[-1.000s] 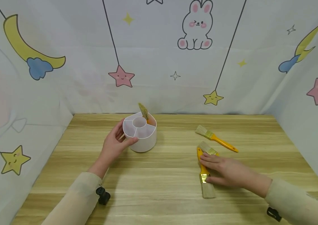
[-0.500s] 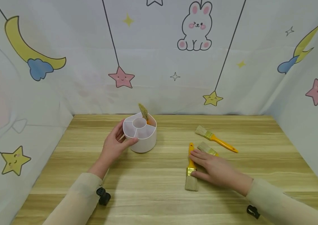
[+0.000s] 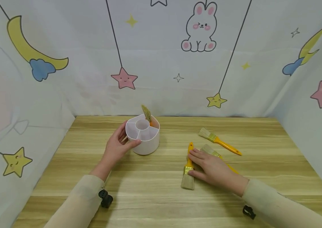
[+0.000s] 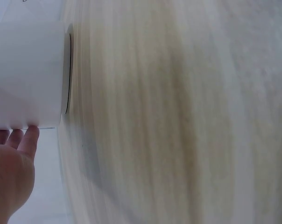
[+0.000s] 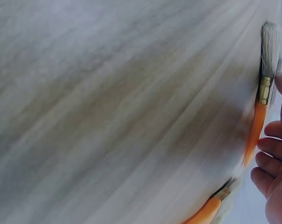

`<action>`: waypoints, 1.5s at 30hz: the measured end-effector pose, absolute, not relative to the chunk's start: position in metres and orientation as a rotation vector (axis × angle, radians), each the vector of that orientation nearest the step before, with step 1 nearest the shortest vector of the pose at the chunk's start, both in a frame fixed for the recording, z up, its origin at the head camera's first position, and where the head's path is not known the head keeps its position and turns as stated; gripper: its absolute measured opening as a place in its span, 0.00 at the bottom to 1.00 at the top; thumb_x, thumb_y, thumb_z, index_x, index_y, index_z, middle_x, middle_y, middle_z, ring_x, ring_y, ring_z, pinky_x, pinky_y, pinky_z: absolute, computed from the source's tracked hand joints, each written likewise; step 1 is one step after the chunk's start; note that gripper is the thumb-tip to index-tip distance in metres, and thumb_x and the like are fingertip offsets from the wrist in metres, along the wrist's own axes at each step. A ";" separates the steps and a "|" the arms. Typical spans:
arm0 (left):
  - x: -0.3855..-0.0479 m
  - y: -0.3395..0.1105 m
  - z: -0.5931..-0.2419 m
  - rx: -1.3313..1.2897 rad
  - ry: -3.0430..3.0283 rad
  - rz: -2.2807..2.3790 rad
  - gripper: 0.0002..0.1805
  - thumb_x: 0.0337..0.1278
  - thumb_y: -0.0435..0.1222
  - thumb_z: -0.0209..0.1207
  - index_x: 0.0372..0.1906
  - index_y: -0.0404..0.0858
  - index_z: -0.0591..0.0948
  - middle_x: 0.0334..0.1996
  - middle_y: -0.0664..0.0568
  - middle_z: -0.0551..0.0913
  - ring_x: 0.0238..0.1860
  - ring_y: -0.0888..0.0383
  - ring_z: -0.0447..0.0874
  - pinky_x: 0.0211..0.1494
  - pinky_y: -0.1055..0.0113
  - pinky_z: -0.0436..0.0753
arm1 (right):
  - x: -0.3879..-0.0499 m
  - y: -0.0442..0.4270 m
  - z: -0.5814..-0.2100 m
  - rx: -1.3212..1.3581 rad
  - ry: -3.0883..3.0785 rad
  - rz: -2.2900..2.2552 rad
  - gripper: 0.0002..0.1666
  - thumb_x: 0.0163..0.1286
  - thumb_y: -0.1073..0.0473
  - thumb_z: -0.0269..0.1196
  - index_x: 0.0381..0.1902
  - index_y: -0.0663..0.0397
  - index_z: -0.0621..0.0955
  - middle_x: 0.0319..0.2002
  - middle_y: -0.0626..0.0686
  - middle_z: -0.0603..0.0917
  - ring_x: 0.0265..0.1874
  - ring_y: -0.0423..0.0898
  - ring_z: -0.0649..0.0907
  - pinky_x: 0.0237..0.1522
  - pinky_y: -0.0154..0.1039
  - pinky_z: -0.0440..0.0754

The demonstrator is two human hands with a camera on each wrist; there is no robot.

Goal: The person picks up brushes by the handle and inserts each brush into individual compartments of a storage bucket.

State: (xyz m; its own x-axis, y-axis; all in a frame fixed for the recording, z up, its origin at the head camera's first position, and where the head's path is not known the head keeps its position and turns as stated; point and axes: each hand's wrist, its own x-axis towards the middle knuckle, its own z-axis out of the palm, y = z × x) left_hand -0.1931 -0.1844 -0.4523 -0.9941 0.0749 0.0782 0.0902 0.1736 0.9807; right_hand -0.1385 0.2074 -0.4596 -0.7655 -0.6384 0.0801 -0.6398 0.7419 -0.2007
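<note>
My left hand holds a white round desk organizer, thumb on its front wall, fingers round its left side. A paintbrush stands bristles up in the organizer's back right compartment. In the left wrist view, fingertips touch the organizer's wall. My right hand touches a yellow-handled paintbrush lying on the table, bristles toward me. Its fingers lie at the handle, the thumb by the metal ferrule. In the right wrist view this paintbrush lies alongside the fingers.
Partly under my right hand lies another paintbrush. Behind it lies a further paintbrush, its handle pointing right. The wooden table ends at a white cloth backdrop with cartoon prints.
My right hand and the paintbrush it touches have slid left across the table, uncovering more of the paintbrush beneath the hand. My left hand and the organizer have stayed in place.
</note>
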 end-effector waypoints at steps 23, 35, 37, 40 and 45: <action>-0.193 -0.179 -0.450 -0.177 -2.398 -2.021 0.52 0.62 0.35 0.76 0.86 0.42 0.60 0.82 0.45 0.65 0.82 0.47 0.63 0.82 0.49 0.68 | -0.169 0.220 -0.441 1.578 -2.817 0.322 0.38 0.73 0.46 0.72 0.75 0.57 0.77 0.75 0.60 0.76 0.76 0.60 0.72 0.76 0.61 0.71; -0.192 -0.181 -0.451 -0.172 -2.396 -2.010 0.52 0.62 0.35 0.77 0.86 0.42 0.60 0.82 0.45 0.64 0.82 0.47 0.63 0.82 0.49 0.68 | -0.163 0.208 -0.461 1.453 -2.806 0.449 0.35 0.77 0.46 0.69 0.74 0.57 0.79 0.74 0.60 0.77 0.75 0.59 0.74 0.76 0.61 0.72; -0.192 -0.181 -0.451 -0.170 -2.397 -2.008 0.52 0.62 0.35 0.77 0.86 0.42 0.60 0.82 0.45 0.64 0.82 0.47 0.63 0.82 0.49 0.68 | -0.162 0.206 -0.464 1.422 -2.778 0.445 0.34 0.77 0.45 0.69 0.73 0.58 0.80 0.73 0.60 0.78 0.74 0.59 0.76 0.75 0.61 0.72; -0.192 -0.182 -0.452 -0.164 -2.401 -2.002 0.53 0.62 0.35 0.77 0.86 0.42 0.60 0.82 0.46 0.64 0.82 0.48 0.63 0.82 0.49 0.68 | -0.161 0.200 -0.466 1.346 -2.761 0.420 0.34 0.76 0.44 0.69 0.72 0.57 0.81 0.71 0.60 0.80 0.72 0.59 0.78 0.74 0.61 0.74; -0.191 -0.184 -0.452 -0.160 -2.400 -1.992 0.53 0.61 0.36 0.77 0.86 0.43 0.59 0.82 0.46 0.64 0.82 0.48 0.63 0.82 0.49 0.68 | -0.160 0.191 -0.468 1.227 -2.794 0.379 0.34 0.76 0.43 0.69 0.71 0.55 0.81 0.71 0.60 0.80 0.72 0.58 0.78 0.74 0.59 0.75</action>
